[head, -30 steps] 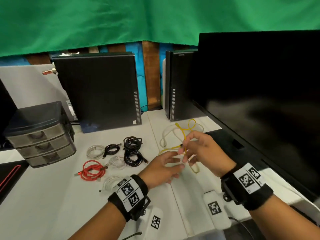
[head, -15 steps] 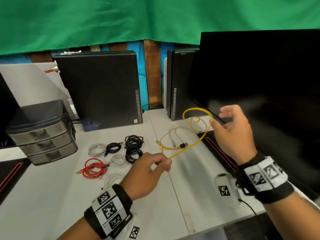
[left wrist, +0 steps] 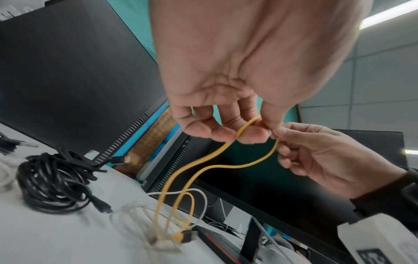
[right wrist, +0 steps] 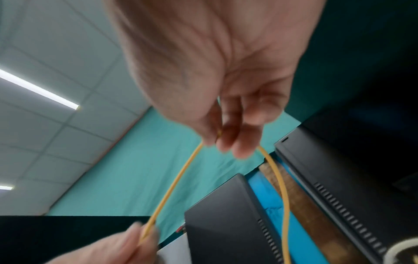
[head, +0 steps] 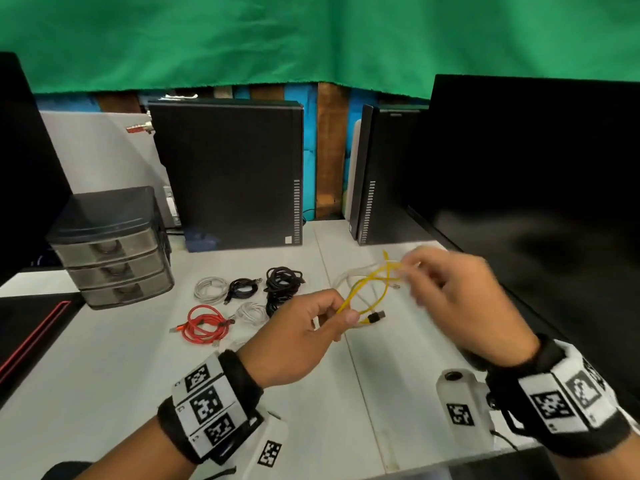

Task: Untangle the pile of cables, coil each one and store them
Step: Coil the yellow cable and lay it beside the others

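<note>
Above the white desk (head: 104, 393) I have the thin yellow cable (head: 360, 289) pinched in my left hand (head: 304, 341) and my right hand (head: 460, 303), mid-coil. Next, I judge, comes another loop, lifted clear of the loose white cable (head: 343, 277) crossing beneath. Coiled red cable (head: 204, 325), black bundles (head: 282, 278) and grey plastic drawer unit (head: 110, 251) sit leftward.

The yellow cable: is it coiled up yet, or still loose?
Still loose. The yellow cable hangs in open, uneven loops between the left hand and right hand, its lower end crossing a white cable.
</note>
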`<state>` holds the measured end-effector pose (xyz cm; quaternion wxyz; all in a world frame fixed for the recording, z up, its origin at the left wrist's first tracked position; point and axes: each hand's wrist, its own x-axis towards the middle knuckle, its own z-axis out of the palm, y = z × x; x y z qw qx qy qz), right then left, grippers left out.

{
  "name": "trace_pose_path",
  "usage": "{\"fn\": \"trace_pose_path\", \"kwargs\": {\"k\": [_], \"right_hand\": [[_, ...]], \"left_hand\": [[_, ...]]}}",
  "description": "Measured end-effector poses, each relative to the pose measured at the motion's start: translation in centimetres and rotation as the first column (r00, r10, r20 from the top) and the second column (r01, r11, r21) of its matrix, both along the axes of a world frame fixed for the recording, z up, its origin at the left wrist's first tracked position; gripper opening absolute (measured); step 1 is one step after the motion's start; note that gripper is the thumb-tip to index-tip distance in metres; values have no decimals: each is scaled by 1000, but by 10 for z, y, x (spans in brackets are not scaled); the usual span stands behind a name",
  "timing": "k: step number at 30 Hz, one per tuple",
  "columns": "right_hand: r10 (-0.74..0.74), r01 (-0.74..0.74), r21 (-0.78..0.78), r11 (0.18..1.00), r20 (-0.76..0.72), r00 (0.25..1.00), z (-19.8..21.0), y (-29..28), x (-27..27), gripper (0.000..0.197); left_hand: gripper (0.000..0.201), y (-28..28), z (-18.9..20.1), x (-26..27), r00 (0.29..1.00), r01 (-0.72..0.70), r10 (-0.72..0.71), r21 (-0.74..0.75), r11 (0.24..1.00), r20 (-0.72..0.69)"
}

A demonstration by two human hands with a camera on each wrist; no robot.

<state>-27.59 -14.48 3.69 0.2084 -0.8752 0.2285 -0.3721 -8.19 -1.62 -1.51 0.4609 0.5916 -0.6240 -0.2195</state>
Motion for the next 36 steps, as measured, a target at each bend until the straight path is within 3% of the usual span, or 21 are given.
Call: {"fn": "trace_pose_path", "kwargs": {"k": [1,3,6,8,10,12,14,16,20,21,23,25,27,30,33,36], "right_hand": [[-90,88,19,996,140,986,1,-8,-1,16],[-244,218,111,970,384,890,7,-24,-10,15],[-354,317,164,934,543,761,24,-37,-33,15],[-364,317,180,931,498,787,31,-40,-41,8],[-340,270,221,937,403,850,29,-34,-38,23],[-218,177,153,972,318,923,20,-16,-25,44],[-71,66,33,997,187,980,6,8,-7,45],[-3,5,-17,1000,129,992,-3,27,7,38],[-102,170,-181,969,335,937,11,38,5,19],[-118,192,-211,958,319,940,15,37,2,24],[-58,77,-118,990,156,986,13,39,4,35],[147,-144,171,975,-7,989,1,44,16,32],[283,-282,404,870,59,957,-14,44,29,24],[190,-288,623,727,220,957,-24,33,35,19],[141,-246,726,642,204,969,-38,25,36,23],[251,-214,646,733,36,967,-54,39,39,27]], "left_hand": [[28,-2,-2,2,1000,-14,14,21,1000,7],[30,-5,-8,11,999,-51,49,70,996,20],[33,-7,-17,23,994,-105,107,130,986,-3],[33,-9,-16,24,989,-114,124,123,986,-77],[32,-10,-9,19,975,-133,149,104,986,-164],[31,-8,1,11,957,-144,171,128,981,-235],[31,-5,9,3,962,-136,164,137,981,-219],[30,0,13,-3,980,-123,139,118,985,-144],[33,5,20,-5,983,-149,158,95,984,-91],[35,5,23,-5,979,-160,171,101,982,-111],[40,6,30,-6,954,-151,189,170,974,-233],[41,8,40,-9,895,-85,185,250,964,-407],[39,13,49,-12,818,-7,149,250,968,-555],[32,16,58,-7,646,10,127,175,985,-753],[31,15,67,4,381,-7,86,90,996,-921],[35,11,68,20,213,-138,42,12,990,-976]]}}
